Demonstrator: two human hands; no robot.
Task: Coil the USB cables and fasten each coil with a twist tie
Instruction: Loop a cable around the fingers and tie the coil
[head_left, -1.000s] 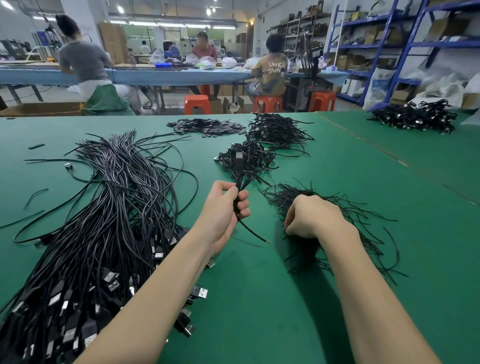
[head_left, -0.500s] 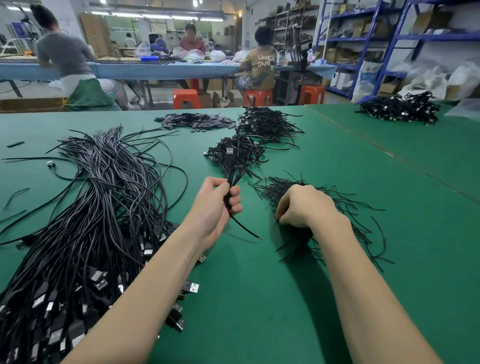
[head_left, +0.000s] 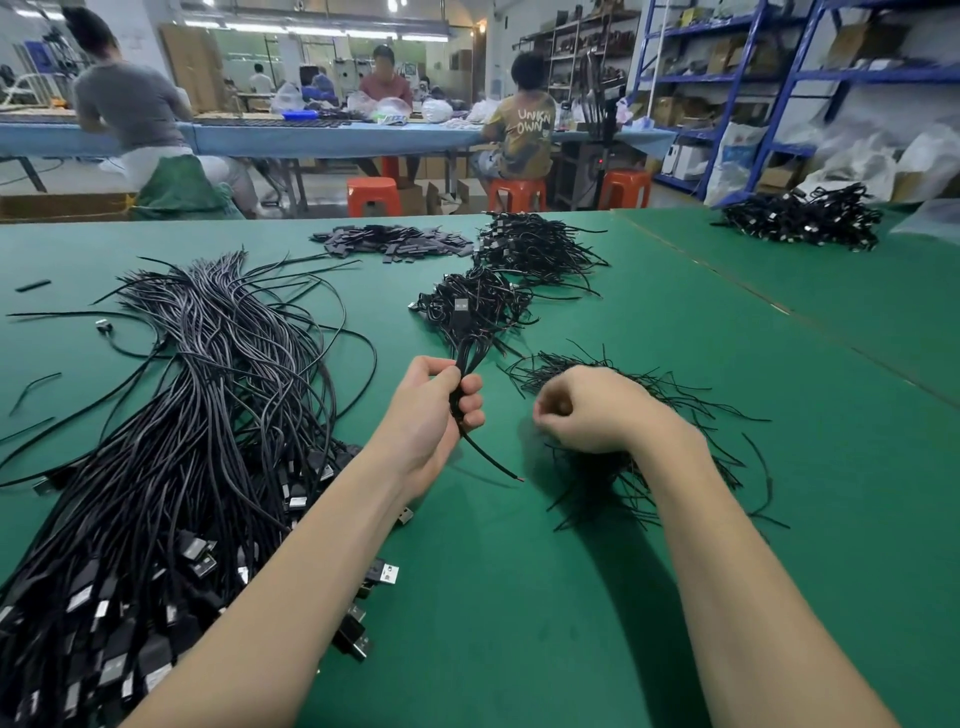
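left hand (head_left: 434, 415) — fingers curled tight round a folded black USB cable (head_left: 464, 364), plug end up, thin tail out below, held above the green tabletop (head_left: 519, 597) | right hand (head_left: 587, 410) — curled over the twist tie pile (head_left: 639, 441); can't tell if it pinches one | loose USB cables (head_left: 197, 415) left, bottom cut off

Your table (head_left: 519, 597) is plain green. The loose cables (head_left: 197, 415) at your left are black with silver plugs. Far off stand orange stools (head_left: 373, 195) and blue shelving (head_left: 779, 78).
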